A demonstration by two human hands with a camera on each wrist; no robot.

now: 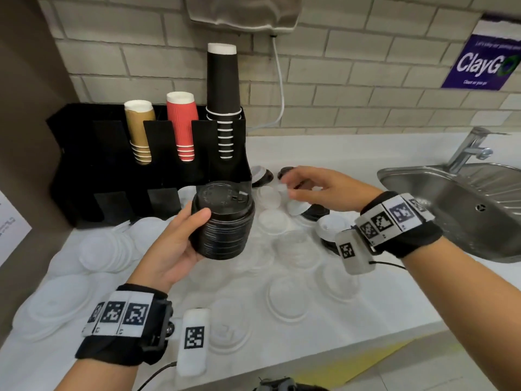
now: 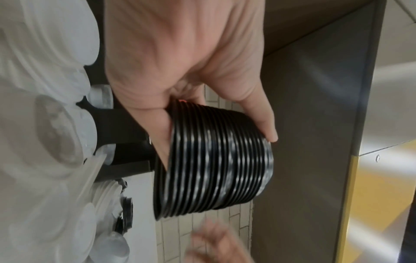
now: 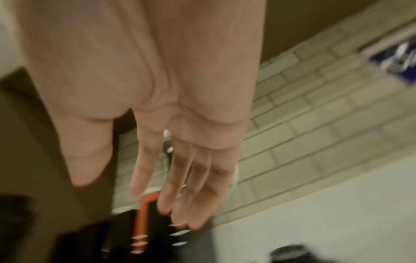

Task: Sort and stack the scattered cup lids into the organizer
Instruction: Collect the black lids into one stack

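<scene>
Now left hand (image 1: 172,246) grips black lid stack (image 1: 222,221); right hand (image 1: 318,187), seemingly open, hovers beyond.

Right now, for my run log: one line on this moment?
left hand: holds black lid stack | right hand: open, reaching over loose lids | organizer: cups only

A steel sink (image 1: 462,204) with faucet (image 1: 468,149) sits below a purple sign (image 1: 485,60).
</scene>
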